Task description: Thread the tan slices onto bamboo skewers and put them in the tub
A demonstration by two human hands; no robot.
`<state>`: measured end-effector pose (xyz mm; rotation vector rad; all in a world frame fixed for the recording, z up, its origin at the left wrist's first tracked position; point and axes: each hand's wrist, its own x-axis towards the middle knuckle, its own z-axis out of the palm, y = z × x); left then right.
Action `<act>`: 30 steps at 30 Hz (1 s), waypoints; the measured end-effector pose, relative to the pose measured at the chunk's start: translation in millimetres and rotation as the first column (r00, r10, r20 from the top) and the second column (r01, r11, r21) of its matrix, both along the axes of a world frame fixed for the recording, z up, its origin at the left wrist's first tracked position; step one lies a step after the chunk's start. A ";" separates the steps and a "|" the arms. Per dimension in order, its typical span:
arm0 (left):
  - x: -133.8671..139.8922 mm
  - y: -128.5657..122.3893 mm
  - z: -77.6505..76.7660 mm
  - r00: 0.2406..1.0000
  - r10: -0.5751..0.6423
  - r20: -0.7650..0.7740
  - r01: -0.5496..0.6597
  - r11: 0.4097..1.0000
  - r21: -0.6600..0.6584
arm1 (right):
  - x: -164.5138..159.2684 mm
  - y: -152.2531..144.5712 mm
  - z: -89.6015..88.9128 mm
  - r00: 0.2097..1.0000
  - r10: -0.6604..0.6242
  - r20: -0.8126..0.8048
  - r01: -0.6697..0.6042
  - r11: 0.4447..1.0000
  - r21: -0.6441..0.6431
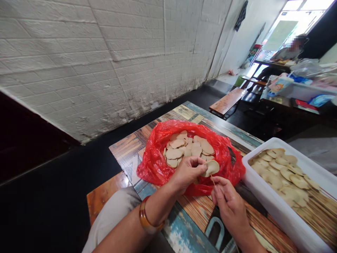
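Between the thumb and fingers of my left hand (188, 172) is a pale, flat oval food slice (212, 168). My right hand (228, 200) pinches a thin wooden skewer (212, 180), whose upper end meets the slice's lower edge; how deep it goes in I cannot tell. Just beyond my left hand, an open red plastic bag (155, 154) holds many similar loose slices (175, 153). To the right, a white plastic tub (263, 188) contains skewered slices (292, 172), their sticks (318, 211) pointing toward the near right.
The bag and tub rest on a patterned wooden table (129, 140). A white brick-pattern wall (118, 52) runs along the left. Farther off stand a wooden bench (228, 100) and a cluttered table with a white box (297, 89). A person (286, 52) sits at the back right.
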<state>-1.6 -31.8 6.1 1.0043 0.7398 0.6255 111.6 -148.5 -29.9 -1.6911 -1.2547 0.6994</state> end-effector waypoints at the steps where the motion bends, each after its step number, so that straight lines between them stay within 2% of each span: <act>1: -0.1 0.6 0.0 1.000 -0.002 0.016 0.002 1.000 -0.007 | 0.1 0.1 -0.5 1.000 0.003 -0.027 -0.003 1.000 -0.004; 6: -0.4 1.7 0.7 0.996 -0.001 0.084 0.004 0.999 -0.039 | 0.5 1.2 0.9 0.992 0.009 -0.126 -0.008 1.000 0.009; 12: -2.1 -3.1 2.5 0.990 -0.104 0.090 0.110 0.992 -0.060 | -1.8 2.2 3.6 0.990 0.020 -0.138 -0.023 1.000 -0.015; 16: -1.9 0.1 -1.1 0.995 0.009 0.095 -0.002 0.997 -0.076 | -0.8 1.0 2.9 0.994 0.033 -0.100 -0.038 0.998 -0.047; 20: -1.8 5.8 -4.4 0.979 0.117 0.168 -0.102 0.990 -0.097 | 2.8 -2.2 2.2 1.000 0.027 0.012 -0.026 0.998 -0.059; 25: -0.8 6.6 -3.7 0.975 0.135 0.178 -0.114 0.986 -0.125 | 3.2 -5.4 2.5 0.994 0.026 0.102 -0.021 0.999 -0.044; 30: 0.2 4.7 -2.1 0.980 0.129 0.150 -0.116 0.989 -0.093 | 0.7 -7.1 3.7 0.988 -0.002 0.154 0.007 1.000 -0.027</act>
